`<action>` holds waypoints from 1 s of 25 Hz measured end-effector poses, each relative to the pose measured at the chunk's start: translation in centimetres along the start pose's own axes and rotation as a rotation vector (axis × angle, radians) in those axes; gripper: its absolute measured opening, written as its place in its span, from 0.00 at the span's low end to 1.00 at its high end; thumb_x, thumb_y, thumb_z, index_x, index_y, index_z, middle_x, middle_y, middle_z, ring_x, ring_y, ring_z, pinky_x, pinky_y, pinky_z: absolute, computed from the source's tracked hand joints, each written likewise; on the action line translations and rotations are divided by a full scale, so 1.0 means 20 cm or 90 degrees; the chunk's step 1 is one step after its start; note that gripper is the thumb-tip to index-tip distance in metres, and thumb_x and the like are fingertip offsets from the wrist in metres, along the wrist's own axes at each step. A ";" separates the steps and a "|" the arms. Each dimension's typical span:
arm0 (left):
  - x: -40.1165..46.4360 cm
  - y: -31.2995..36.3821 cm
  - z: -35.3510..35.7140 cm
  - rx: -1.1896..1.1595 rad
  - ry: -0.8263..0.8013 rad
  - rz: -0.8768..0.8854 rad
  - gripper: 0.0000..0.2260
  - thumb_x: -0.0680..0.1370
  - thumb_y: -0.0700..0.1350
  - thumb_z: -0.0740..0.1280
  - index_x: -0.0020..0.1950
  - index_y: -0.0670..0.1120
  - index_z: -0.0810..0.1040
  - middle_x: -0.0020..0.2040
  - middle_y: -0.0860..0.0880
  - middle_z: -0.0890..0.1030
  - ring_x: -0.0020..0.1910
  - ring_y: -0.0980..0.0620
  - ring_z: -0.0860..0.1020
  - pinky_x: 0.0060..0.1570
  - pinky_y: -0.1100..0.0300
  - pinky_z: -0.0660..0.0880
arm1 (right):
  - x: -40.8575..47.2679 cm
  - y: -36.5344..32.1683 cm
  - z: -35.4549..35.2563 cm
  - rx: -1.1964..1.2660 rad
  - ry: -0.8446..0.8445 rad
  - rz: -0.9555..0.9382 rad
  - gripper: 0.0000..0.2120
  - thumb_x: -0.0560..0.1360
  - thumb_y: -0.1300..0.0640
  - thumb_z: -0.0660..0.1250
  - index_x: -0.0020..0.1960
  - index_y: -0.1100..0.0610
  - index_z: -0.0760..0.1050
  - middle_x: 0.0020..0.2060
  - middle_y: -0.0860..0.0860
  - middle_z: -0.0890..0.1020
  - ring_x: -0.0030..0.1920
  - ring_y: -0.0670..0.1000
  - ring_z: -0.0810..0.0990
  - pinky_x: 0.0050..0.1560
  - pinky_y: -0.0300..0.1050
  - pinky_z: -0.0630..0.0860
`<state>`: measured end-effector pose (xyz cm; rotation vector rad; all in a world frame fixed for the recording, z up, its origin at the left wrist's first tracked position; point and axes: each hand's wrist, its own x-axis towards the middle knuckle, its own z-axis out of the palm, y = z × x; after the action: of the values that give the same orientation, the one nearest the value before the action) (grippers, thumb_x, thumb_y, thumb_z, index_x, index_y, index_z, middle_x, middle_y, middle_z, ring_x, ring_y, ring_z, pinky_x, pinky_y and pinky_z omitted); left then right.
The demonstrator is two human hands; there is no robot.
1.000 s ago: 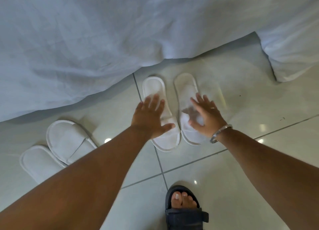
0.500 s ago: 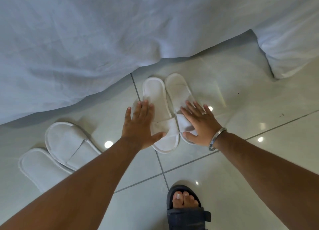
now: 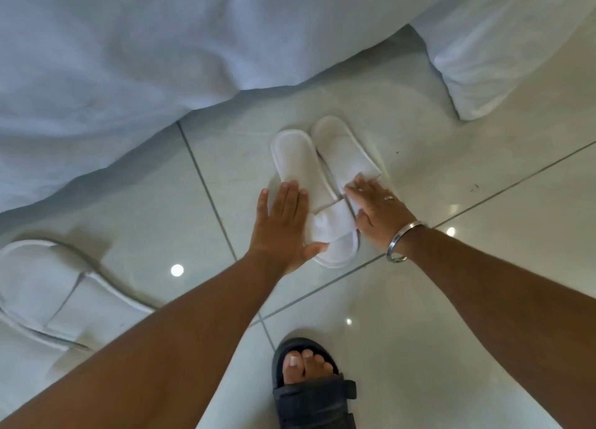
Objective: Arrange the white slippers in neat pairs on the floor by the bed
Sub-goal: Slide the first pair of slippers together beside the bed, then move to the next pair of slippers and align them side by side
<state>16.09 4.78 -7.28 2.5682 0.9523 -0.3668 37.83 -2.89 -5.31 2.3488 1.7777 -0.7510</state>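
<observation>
On the floor (image 3: 483, 283), one pair (image 3: 309, 170) is pressed together under flat, spread hands; the 8 o'clock pair (image 3: 48, 293) is left overlapping.

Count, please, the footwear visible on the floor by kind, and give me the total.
White slippers: 4, two pressed together under the left hand and the right hand, namely and, and two at the left edge and.
Black sandal: 1, worn on a foot.
Total: 5.
</observation>
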 end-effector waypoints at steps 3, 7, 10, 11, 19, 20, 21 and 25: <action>0.13 0.18 0.01 0.026 0.001 0.000 0.47 0.75 0.72 0.51 0.80 0.40 0.41 0.81 0.40 0.42 0.80 0.44 0.38 0.74 0.36 0.34 | -0.02 0.15 -0.03 0.043 -0.008 0.068 0.29 0.76 0.61 0.57 0.76 0.50 0.58 0.78 0.53 0.54 0.77 0.59 0.51 0.75 0.56 0.55; 0.16 0.24 0.01 0.043 -0.018 -0.009 0.48 0.75 0.72 0.51 0.80 0.40 0.38 0.81 0.39 0.39 0.79 0.44 0.36 0.73 0.35 0.33 | -0.04 0.21 -0.01 0.049 0.001 0.065 0.29 0.76 0.62 0.58 0.76 0.52 0.58 0.78 0.55 0.54 0.77 0.61 0.51 0.75 0.56 0.54; 0.17 0.24 0.00 0.037 -0.033 -0.005 0.48 0.75 0.72 0.52 0.80 0.41 0.37 0.81 0.40 0.37 0.79 0.44 0.34 0.73 0.35 0.31 | -0.05 0.20 -0.03 0.037 -0.009 0.071 0.28 0.76 0.60 0.57 0.76 0.53 0.58 0.77 0.57 0.55 0.76 0.62 0.52 0.75 0.57 0.54; 0.16 0.23 -0.01 0.033 -0.035 0.003 0.48 0.75 0.73 0.51 0.80 0.42 0.37 0.81 0.41 0.37 0.79 0.45 0.34 0.72 0.36 0.30 | -0.05 0.18 -0.04 0.003 0.008 0.077 0.28 0.75 0.58 0.56 0.75 0.54 0.60 0.77 0.58 0.56 0.76 0.63 0.54 0.74 0.60 0.55; -0.63 -0.60 -0.06 0.018 0.081 -0.199 0.42 0.76 0.72 0.46 0.81 0.48 0.39 0.81 0.44 0.38 0.80 0.43 0.38 0.76 0.40 0.36 | -0.02 -0.86 0.06 -0.126 0.079 -0.347 0.34 0.72 0.48 0.65 0.75 0.56 0.60 0.75 0.60 0.62 0.73 0.65 0.62 0.70 0.67 0.59; -0.83 -0.73 -0.05 0.030 0.080 -0.249 0.43 0.76 0.72 0.46 0.81 0.47 0.40 0.81 0.44 0.38 0.80 0.43 0.38 0.76 0.41 0.35 | 0.00 -1.06 0.08 -0.141 0.057 -0.428 0.35 0.71 0.48 0.67 0.74 0.57 0.60 0.75 0.60 0.62 0.73 0.65 0.62 0.70 0.66 0.59; -1.03 -0.86 -0.05 0.045 0.067 -0.299 0.43 0.76 0.72 0.47 0.82 0.47 0.41 0.81 0.45 0.38 0.80 0.43 0.39 0.76 0.41 0.35 | 0.01 -1.26 0.08 -0.152 0.025 -0.482 0.36 0.71 0.47 0.68 0.75 0.57 0.60 0.75 0.59 0.61 0.74 0.64 0.60 0.71 0.64 0.58; -1.61 -1.22 0.04 0.057 -0.049 -0.414 0.44 0.75 0.72 0.45 0.81 0.45 0.38 0.81 0.44 0.38 0.80 0.43 0.40 0.77 0.42 0.40 | -0.01 -1.82 0.20 -0.231 -0.099 -0.596 0.41 0.73 0.44 0.64 0.77 0.53 0.47 0.79 0.55 0.49 0.77 0.59 0.48 0.74 0.59 0.49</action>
<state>-23.98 3.09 -2.45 2.2316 1.7617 -0.6838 2.69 6.91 -1.17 1.1322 2.6290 -0.5709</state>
